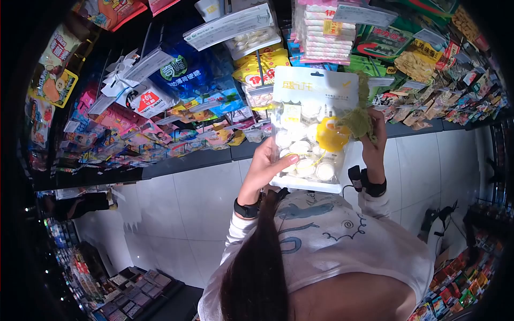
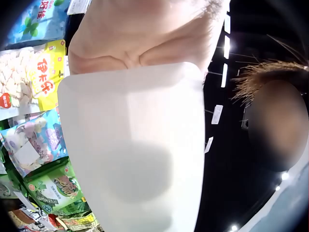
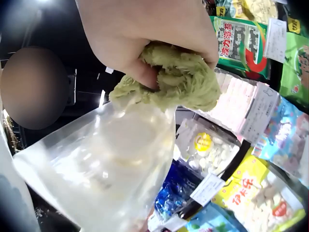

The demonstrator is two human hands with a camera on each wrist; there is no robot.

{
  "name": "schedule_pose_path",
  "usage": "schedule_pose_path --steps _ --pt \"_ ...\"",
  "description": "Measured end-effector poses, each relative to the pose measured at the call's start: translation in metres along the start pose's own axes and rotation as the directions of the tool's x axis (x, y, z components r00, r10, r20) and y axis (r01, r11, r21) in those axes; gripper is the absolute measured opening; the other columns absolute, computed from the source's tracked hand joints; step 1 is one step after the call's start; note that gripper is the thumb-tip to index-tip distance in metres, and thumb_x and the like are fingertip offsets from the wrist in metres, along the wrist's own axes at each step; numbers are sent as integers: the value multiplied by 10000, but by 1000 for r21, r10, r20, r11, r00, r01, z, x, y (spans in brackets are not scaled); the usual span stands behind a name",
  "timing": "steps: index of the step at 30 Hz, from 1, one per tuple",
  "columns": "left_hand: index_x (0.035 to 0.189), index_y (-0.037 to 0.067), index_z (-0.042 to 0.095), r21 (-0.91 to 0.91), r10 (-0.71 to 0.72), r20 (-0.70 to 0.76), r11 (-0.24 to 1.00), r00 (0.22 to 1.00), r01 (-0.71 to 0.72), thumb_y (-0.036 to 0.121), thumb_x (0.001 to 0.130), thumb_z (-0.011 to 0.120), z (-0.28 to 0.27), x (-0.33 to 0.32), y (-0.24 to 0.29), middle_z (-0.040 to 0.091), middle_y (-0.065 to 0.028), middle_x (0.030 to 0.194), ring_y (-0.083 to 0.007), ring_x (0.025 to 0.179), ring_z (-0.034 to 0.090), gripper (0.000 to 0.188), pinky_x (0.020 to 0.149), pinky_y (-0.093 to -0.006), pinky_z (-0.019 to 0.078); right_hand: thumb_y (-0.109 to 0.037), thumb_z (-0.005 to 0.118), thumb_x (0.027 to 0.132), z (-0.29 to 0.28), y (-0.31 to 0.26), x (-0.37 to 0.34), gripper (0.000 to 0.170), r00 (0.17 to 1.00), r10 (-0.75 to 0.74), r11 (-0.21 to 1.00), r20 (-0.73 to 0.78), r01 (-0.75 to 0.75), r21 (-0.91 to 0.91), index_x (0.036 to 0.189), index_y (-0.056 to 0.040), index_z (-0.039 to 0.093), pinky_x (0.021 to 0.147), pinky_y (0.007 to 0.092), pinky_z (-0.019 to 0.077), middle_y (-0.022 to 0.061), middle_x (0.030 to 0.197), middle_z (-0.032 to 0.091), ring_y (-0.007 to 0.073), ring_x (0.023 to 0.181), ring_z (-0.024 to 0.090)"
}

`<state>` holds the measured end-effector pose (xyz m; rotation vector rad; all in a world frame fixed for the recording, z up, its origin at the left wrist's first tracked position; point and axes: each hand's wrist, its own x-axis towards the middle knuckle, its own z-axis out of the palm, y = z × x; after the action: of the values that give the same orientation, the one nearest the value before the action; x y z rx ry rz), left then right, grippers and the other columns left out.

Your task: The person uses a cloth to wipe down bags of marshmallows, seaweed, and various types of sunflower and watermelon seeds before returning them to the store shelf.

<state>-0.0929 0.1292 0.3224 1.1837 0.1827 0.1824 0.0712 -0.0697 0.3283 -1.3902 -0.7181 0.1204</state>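
Note:
A white and clear pouch of round white sweets (image 1: 305, 144) with a yellow badge is held upright in front of the chest. My left hand (image 1: 261, 167) grips its lower left side, thumb across the front. In the left wrist view the pouch (image 2: 130, 140) appears as a plain white panel below the hand (image 2: 145, 34). My right hand (image 1: 377, 131) grasps a fuzzy green cloth (image 1: 360, 122) at the pouch's right edge. Fingers curl into the bunched cloth (image 3: 190, 79) in the right wrist view, where it overlaps the edge of the clear pouch (image 3: 106, 154).
Racks of hanging snack bags, such as a blue sweets bag (image 1: 179, 69) and a yellow bag (image 1: 259, 75), stand just ahead. Price tags (image 1: 230, 27) stick out from the hooks. Pale floor tiles (image 1: 182, 214) lie below, and low display bins (image 1: 136, 294) stand behind on the left.

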Motion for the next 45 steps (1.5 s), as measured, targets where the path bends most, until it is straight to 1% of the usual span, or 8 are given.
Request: schedule_pose_path --steps 9,14,18,21,24,30,38,45 --pt "1216 -9 432 -334 24 -370 929 929 -157 120 819 620 -14 1 -6 572 -113 1104 -164 987 570 457 843 -289 462 88 481 711 13 -4 -27 353 939 49 962 339 -136 236 1049 -15 484 911 306 385 156 1181 506 191 1037 508" --pt "1211 11 438 -595 -209 -134 799 969 90 166 845 594 -42 11 -40 572 -103 1116 -184 985 581 427 846 -317 484 -52 532 852 -4 29 -17 393 950 227 956 -214 -177 233 1222 3 412 820 312 477 108 1124 523 186 1004 547" --pt "1283 2 350 -514 -272 165 797 948 318 190 827 621 -28 23 -88 534 -94 1171 -178 1035 549 563 839 -312 473 -62 550 864 25 42 -36 389 948 299 906 -111 -245 345 1227 -1 426 824 253 437 68 1089 550 119 974 531" --pt "1317 33 282 -463 -218 295 819 930 339 199 783 674 -1 30 -96 458 -101 1251 -193 1118 481 683 880 -305 412 -116 488 915 33 45 -49 355 907 339 327 250 -363 872 1243 -6 409 855 287 425 79 1166 512 129 1028 498" --pt "1248 42 348 -173 136 -60 974 989 -145 203 828 621 28 35 -78 437 -103 1224 -189 1102 445 526 900 -306 372 -126 477 921 42 25 -41 362 911 399 811 -105 -297 505 1252 -3 397 869 267 403 75 1177 502 117 1031 485" --pt "1096 -5 461 551 502 -50 734 863 -396 112 901 446 33 35 -59 421 -131 1114 -241 1048 419 228 924 -325 327 -76 461 916 72 26 -38 315 913 237 938 -331 -126 324 1219 0 421 823 221 383 37 1119 511 80 976 474" --pt "1148 -31 460 193 136 80 970 987 -149 198 750 694 30 8 -9 508 -101 1082 -181 1024 474 515 882 -294 381 -56 529 780 83 9 -11 311 943 -324 898 -83 278 -342 1083 12 514 954 404 342 184 1167 521 358 1152 443" --pt "1178 -9 437 -211 14 -181 976 983 -52 27 691 667 8 -16 -30 550 -79 1047 -155 979 527 540 849 -298 435 25 533 722 90 -13 -6 420 853 -369 826 370 483 -289 1135 -40 495 995 433 297 132 1236 494 340 1219 387"
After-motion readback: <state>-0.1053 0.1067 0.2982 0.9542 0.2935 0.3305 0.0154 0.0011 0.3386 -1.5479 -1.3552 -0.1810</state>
